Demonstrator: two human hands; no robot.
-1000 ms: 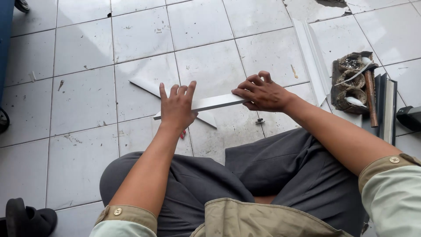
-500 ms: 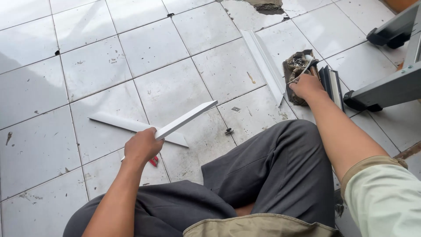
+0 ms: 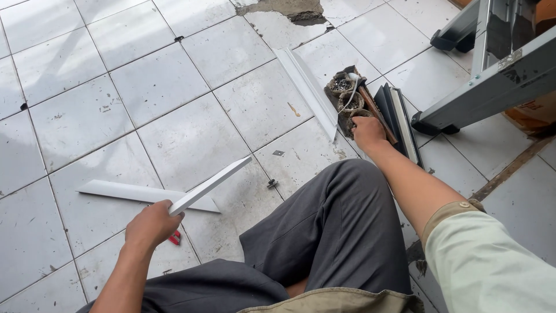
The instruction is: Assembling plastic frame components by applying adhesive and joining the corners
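My left hand (image 3: 152, 225) grips one end of a short white strip (image 3: 215, 183) and holds it lifted off the tiled floor, its far end pointing up and right. A second white strip (image 3: 127, 193) with pointed ends lies flat on the tiles just behind it. My right hand (image 3: 368, 131) reaches to the right and rests at the near edge of a dirty divided tray of small fasteners (image 3: 347, 93). Whether its fingers hold anything I cannot tell. A small screw (image 3: 271, 184) lies on the floor by my knee.
A long white strip (image 3: 306, 90) lies beside the tray. Dark profile pieces (image 3: 397, 116) lie right of it. The foot of a grey metal ladder (image 3: 463, 104) stands at the upper right. A small red object (image 3: 174, 237) lies under my left hand. A broken tile patch (image 3: 289, 8) shows at top.
My right hand left the strip and went right to the fastener tray. My left hand closed on the strip's end and lifted it. The view swung to the right.
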